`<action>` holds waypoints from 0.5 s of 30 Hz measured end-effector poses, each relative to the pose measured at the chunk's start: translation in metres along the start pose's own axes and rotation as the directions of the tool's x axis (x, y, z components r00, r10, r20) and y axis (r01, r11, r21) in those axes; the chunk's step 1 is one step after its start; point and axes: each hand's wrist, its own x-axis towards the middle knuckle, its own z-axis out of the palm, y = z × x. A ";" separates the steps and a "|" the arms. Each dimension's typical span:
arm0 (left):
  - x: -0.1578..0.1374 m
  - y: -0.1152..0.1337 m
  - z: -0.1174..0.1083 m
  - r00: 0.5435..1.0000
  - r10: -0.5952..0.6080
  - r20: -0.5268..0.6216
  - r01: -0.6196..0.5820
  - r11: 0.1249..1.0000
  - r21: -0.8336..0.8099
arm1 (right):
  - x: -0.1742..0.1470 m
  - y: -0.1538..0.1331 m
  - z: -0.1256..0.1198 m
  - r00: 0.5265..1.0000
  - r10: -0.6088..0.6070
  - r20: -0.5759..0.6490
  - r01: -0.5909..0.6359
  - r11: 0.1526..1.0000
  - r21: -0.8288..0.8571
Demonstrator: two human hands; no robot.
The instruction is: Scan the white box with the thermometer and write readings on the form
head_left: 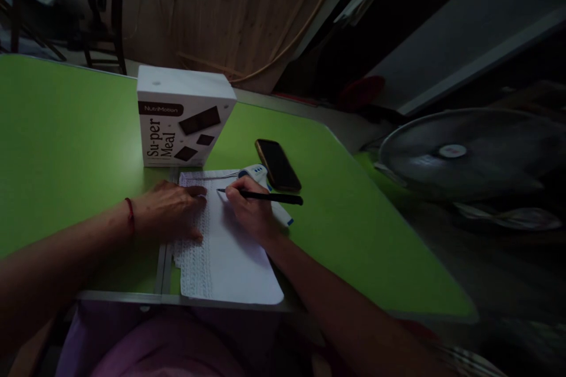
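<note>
A sheet of white paper (239, 265) lies on the green table, its left part covered with columns of small handwritten marks. My right hand (254, 212) grips a black pen (283, 197), the tip at or just over the paper near its upper middle. My left hand (174, 209) rests with fingers spread on the written left side of the sheet. Partly behind my right hand is a white device with blue buttons (256, 172), which looks like an infrared thermometer. What lies beneath the sheet's left edge is mostly hidden; some paper edges show there.
A white and brown "Su-per Meal" box (186, 123) stands upright just beyond the paper. To its right lies a dark smartphone (278, 165). The green table (66, 129) ends at the front edge near my body. A large fan (455, 153) stands off the table's right side.
</note>
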 end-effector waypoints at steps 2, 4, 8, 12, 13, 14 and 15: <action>0.000 0.000 0.000 1.000 -0.001 0.005 0.001 1.000 0.003 | 0.000 0.000 0.000 1.000 -0.008 0.005 0.008 1.000 -0.009; -0.001 -0.001 0.000 1.000 -0.004 0.009 0.004 1.000 0.006 | 0.000 0.001 0.002 1.000 -0.023 0.004 0.023 0.999 -0.036; -0.001 -0.001 0.001 1.000 -0.002 -0.021 0.002 1.000 0.010 | -0.002 -0.001 0.000 0.992 -0.117 -0.052 0.105 0.976 -0.191; 0.001 -0.004 0.008 0.993 0.053 -0.104 -0.052 0.999 0.015 | 0.003 -0.005 -0.017 0.928 -0.358 0.104 0.366 0.826 -0.428; 0.002 -0.008 0.009 0.980 0.076 -0.186 -0.074 0.997 0.014 | 0.005 -0.006 -0.023 0.905 -0.383 0.187 0.423 0.760 -0.493; 0.002 -0.013 0.010 0.943 0.091 -0.319 -0.091 0.996 0.015 | 0.007 -0.007 -0.029 0.885 -0.380 0.268 0.464 0.691 -0.555; 0.003 -0.020 0.011 0.867 0.100 -0.488 -0.105 0.994 0.017 | 0.008 -0.008 -0.034 0.869 -0.354 0.345 0.494 0.625 -0.605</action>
